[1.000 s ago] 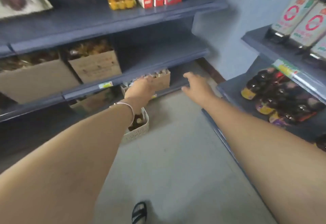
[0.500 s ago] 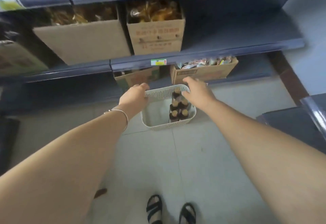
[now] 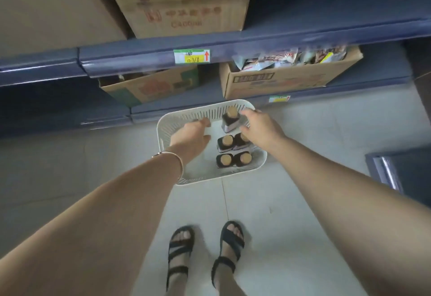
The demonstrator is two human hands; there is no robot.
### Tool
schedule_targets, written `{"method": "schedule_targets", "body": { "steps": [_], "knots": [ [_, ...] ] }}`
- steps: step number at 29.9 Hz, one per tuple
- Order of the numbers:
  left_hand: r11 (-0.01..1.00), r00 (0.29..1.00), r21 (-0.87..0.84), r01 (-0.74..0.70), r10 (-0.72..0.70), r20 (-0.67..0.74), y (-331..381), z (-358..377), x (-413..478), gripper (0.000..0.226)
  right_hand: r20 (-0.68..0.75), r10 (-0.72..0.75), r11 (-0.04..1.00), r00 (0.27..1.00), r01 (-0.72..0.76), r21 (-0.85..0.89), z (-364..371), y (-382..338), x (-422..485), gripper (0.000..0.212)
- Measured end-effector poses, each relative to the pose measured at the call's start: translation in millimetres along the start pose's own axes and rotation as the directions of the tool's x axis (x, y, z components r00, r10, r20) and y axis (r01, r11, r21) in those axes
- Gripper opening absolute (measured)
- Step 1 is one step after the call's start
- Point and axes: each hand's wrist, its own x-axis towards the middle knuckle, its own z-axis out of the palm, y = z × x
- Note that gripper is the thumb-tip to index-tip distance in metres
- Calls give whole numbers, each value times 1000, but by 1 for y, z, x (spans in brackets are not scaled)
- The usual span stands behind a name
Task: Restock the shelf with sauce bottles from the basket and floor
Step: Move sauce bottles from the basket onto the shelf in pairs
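A white slotted basket (image 3: 160, 132) stands on the floor in front of the low shelf. Several dark sauce bottles with tan caps stand upright in its right half; one bottle (image 3: 230, 118) is at the far end, the others (image 3: 225, 160) nearer me. My left hand (image 3: 191, 136) reaches into the bare left half of the basket with loosely curled fingers and holds nothing. My right hand (image 3: 261, 127) is over the basket's right side, fingers and thumb spread beside the far bottle. Whether it touches that bottle I cannot tell.
Blue shelves (image 3: 256, 41) run across the back, carrying cardboard boxes (image 3: 186, 4). Two more boxes (image 3: 275, 81) sit on the bottom shelf right behind the basket. Another shelf's corner (image 3: 396, 169) juts in at the right. My sandalled feet (image 3: 205, 249) stand on the tiled floor.
I have bent down closer to the basket. My left hand left the basket's far rim and moved inside. My right hand shifted toward the far bottle.
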Motion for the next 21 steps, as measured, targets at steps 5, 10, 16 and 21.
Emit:
{"method": "schedule_targets", "body": {
  "steps": [5, 10, 16, 21],
  "knots": [
    [993, 996, 77, -84, 81, 49, -22, 65, 56, 34, 11, 23, 1000, 1000, -23, -5, 62, 27, 53, 42],
    [970, 966, 71, -233, 223, 128, -33, 121, 106, 39, -47, 29, 999, 998, -28, 22, 104, 52, 101, 43],
    [970, 955, -41, -239, 243, 168, -24, 156, 139, 37, -106, 48, 997, 993, -40, 71, 132, 70, 131, 53],
    [969, 968, -116, -216, 228, 103, -41, 142, 149, 29, -104, 38, 989, 994, -23, 149, 141, 65, 153, 80]
  ]
}}
